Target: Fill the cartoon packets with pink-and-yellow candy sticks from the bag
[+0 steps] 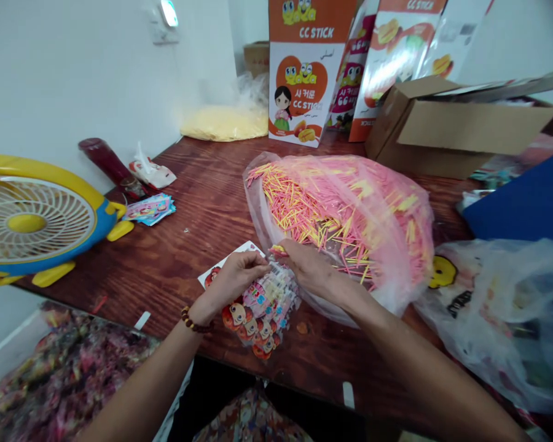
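Note:
My left hand [233, 283] is closed on the top edge of a stack of small printed packets [260, 313] lying on the wooden table [184, 245]. My right hand [311, 270] pinches a few pink and yellow sticks at the mouth of the top packet. Just beyond my hands lies a big clear plastic bag of pink and yellow sticks [345, 209], its opening turned toward me. A white card [233, 258] sits under the packets.
A yellow and blue fan [32, 224] stands at the left edge. A dark red bottle [105, 161] and loose packets [150, 209] lie near it. CC Stick cartons [304, 73] and an open cardboard box [461, 126] stand behind. A plastic bag [502, 313] lies at right.

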`<state>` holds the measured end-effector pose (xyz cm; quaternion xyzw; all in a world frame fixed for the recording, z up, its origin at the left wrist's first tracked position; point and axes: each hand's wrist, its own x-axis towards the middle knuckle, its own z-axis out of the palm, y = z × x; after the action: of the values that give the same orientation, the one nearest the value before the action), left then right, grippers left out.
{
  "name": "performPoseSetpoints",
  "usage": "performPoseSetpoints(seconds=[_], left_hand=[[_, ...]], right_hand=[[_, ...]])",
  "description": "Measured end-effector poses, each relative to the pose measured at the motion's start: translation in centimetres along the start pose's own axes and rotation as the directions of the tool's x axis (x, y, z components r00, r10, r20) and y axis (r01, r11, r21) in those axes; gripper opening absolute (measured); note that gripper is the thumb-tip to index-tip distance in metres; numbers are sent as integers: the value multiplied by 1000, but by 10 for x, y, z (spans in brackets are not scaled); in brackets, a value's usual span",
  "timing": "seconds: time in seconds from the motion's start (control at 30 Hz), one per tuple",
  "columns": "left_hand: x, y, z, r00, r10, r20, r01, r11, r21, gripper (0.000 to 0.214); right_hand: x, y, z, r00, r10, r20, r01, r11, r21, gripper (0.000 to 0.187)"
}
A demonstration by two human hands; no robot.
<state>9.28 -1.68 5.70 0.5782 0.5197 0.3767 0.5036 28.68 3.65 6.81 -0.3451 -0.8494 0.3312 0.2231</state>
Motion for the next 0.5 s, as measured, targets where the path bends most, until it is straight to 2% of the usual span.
performPoseSetpoints(seconds=[0.13,0.23,0.3,0.37,0.43,0.5], left_hand=[[-6,-7,3,1000,24,10,-24,996,89,34],[-11,-10,6,996,89,-11,-87,989,120,34],[-14,-10,8,987,158,-25,-154,980,125,31],[-15,-9,11,975,217,-45,-209,967,143,30],[-16,-8,14,968,243,-63,-230,960,161,32],[-16,-6,17,965,250,-78,-236,959,156,32]], right_hand=[[-7,-1,-4,1000,-15,7,15,998,63,14],[-10,-4,-9,993,62,-96,-37,968,249,14],[-10,-6,-10,964,153,-217,-40,890,454,11],[-10,-11,-7,915,237,-327,32,765,643,13],[-9,-17,-2,872,286,-398,129,650,749,14],[-8,-25,5,844,310,-438,200,575,793,14]])
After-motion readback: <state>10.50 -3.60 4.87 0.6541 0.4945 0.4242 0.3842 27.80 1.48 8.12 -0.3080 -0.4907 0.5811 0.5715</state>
